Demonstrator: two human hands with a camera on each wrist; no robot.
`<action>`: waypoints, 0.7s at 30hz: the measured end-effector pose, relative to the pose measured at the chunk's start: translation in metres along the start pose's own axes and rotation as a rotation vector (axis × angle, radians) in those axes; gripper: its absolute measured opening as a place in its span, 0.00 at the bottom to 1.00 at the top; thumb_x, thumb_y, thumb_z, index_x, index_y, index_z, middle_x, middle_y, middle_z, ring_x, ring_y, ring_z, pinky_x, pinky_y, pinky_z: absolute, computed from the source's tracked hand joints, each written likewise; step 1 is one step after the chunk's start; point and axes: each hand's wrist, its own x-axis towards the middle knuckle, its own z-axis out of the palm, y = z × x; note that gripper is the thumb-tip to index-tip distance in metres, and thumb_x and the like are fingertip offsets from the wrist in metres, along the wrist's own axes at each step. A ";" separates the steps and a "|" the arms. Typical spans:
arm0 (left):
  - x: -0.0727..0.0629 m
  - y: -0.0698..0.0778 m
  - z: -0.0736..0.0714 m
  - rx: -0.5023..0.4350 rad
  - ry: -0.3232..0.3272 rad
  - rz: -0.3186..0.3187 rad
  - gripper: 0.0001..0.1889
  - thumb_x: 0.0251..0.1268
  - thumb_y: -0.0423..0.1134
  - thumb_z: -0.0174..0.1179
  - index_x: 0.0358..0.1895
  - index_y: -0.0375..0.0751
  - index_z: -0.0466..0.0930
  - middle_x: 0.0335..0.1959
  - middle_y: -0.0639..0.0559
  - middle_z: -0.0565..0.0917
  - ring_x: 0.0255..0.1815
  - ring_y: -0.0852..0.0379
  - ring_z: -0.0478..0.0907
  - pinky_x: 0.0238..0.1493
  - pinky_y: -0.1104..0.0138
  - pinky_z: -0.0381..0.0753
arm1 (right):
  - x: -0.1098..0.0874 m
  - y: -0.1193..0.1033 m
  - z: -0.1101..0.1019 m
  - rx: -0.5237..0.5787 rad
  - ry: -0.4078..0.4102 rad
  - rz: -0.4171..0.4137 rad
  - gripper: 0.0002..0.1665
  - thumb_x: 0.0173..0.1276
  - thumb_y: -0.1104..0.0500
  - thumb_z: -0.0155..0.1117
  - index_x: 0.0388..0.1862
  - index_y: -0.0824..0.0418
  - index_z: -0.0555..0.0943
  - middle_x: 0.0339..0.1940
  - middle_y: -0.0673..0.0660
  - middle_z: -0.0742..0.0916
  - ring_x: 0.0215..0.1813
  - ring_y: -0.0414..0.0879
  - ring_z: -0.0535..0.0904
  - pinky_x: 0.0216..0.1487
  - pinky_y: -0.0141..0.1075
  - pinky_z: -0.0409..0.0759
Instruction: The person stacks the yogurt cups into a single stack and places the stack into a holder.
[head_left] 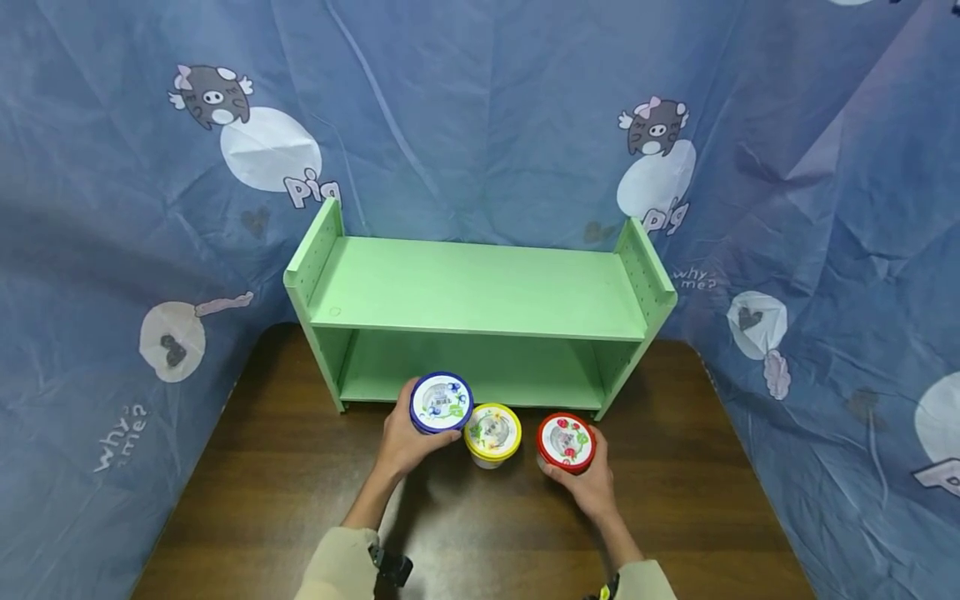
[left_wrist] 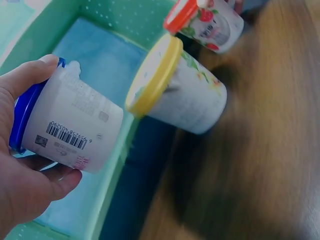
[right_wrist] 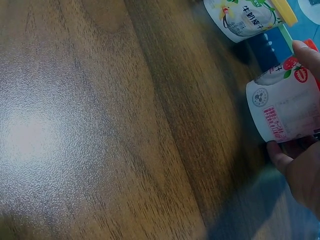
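Observation:
My left hand [head_left: 405,439] grips a white tub with a blue lid [head_left: 441,402], blueberries printed on top. In the left wrist view this blue-lidded tub [left_wrist: 75,117] is held off the table, its barcode side showing. My right hand [head_left: 592,483] holds a red-lidded tub [head_left: 566,442] with strawberries on it, thumb on one side; its strawberry print [right_wrist: 300,75] shows in the right wrist view. Between the two hands stands a yellow-lidded tub [head_left: 492,433], upright on the wooden table, touched by neither hand as far as I can see.
Behind the tubs stands a light green two-tier shelf [head_left: 480,287] with raised side panels. The brown wooden table [head_left: 487,533] reaches toward me. A blue cloth with pig prints [head_left: 465,125] hangs behind and along both sides.

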 end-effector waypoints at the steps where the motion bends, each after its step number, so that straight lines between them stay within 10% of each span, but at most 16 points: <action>1: 0.000 0.003 0.001 -0.005 -0.006 0.002 0.58 0.34 0.40 0.83 0.75 0.39 0.60 0.64 0.34 0.78 0.63 0.37 0.77 0.66 0.44 0.73 | 0.000 0.001 0.000 -0.002 0.000 0.003 0.64 0.46 0.49 0.84 0.77 0.50 0.55 0.66 0.66 0.78 0.66 0.61 0.75 0.65 0.56 0.71; 21: -0.001 0.027 0.031 -0.046 -0.076 0.060 0.56 0.34 0.38 0.83 0.74 0.36 0.60 0.59 0.33 0.80 0.60 0.38 0.78 0.63 0.44 0.75 | -0.002 0.001 0.002 -0.001 0.020 0.006 0.63 0.45 0.50 0.85 0.76 0.51 0.56 0.66 0.67 0.79 0.66 0.62 0.75 0.66 0.57 0.70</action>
